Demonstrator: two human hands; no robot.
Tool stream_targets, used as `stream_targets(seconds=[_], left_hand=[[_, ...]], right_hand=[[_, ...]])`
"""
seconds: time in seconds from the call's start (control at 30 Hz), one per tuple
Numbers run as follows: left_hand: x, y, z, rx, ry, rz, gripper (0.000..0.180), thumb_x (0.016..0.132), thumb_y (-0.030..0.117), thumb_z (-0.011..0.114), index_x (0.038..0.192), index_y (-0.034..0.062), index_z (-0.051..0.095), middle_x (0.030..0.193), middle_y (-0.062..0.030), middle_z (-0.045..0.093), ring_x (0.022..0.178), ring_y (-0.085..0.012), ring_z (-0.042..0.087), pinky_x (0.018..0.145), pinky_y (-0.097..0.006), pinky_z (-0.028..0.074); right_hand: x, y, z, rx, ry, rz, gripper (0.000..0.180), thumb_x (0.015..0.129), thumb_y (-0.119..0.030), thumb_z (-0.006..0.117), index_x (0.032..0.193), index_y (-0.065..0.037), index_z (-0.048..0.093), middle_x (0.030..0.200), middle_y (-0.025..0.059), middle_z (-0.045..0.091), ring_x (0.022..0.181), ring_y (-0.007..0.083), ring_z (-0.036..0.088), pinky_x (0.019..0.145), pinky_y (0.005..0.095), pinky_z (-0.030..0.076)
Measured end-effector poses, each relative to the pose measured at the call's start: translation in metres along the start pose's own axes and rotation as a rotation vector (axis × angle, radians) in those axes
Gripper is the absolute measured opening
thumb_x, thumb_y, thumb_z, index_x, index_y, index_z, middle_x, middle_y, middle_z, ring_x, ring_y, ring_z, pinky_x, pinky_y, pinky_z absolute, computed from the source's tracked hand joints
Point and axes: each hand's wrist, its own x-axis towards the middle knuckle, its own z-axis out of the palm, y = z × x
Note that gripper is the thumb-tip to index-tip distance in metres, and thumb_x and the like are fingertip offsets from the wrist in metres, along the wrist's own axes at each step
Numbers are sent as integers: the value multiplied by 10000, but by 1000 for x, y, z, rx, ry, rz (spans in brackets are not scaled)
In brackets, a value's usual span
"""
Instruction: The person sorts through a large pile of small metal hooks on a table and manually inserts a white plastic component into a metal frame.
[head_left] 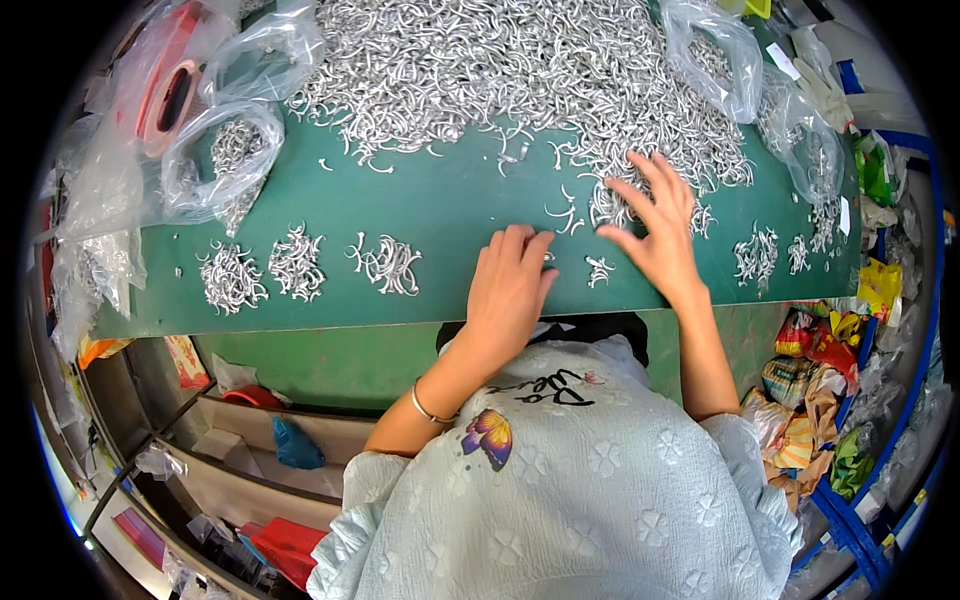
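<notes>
A large heap of small, curved silver metal pieces [500,70] covers the far side of the green table [430,210]. My right hand [655,225] reaches over the heap's near right edge, fingers spread and fingertips touching the pieces. Close to the table's front edge, my left hand [508,290] is bent down onto the surface with its fingers together. A bit of silver shows at its fingertips, and the rest is hidden under the palm. Between the hands lies a tiny cluster of pieces [599,271]. Small separate piles [388,264] sit left of my left hand.
Clear plastic bags [225,160] with metal pieces stand at the left, beside a pink-and-red object [170,100]. More open bags [715,65] line the right. Another small pile [757,255] lies right of my right hand. Colourful packages [800,390] fill a blue-framed rack at right.
</notes>
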Motion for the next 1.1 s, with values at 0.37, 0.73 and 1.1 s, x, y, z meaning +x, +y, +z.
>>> stream_targets(seconds=[0.37,0.73,1.1], left_hand=[[2,0,16,-43,-3,7,146,802,-19,678,939,-19,629,928,-133,586,809,-319,588,699,-392,484],[-9,9,6,-117,-81,-100,369,777,-73,680,1130,6,610,1038,-123,585,843,-260,595,758,-350,501],[-8,7,16,-154,-66,-89,412,783,-67,677,1178,16,596,1042,-129,587,890,-272,591,785,-353,495]], right_hand=[[-19,-4,-31,104,81,195,340,726,-96,773,1044,-72,655,1041,88,597,1036,293,525,893,407,401],[-44,-32,-12,436,-213,104,404,709,-46,755,1081,-27,597,1028,109,537,948,318,546,801,406,453],[-42,-46,3,448,-146,115,289,763,-42,721,1028,-24,608,973,103,549,912,317,580,741,421,486]])
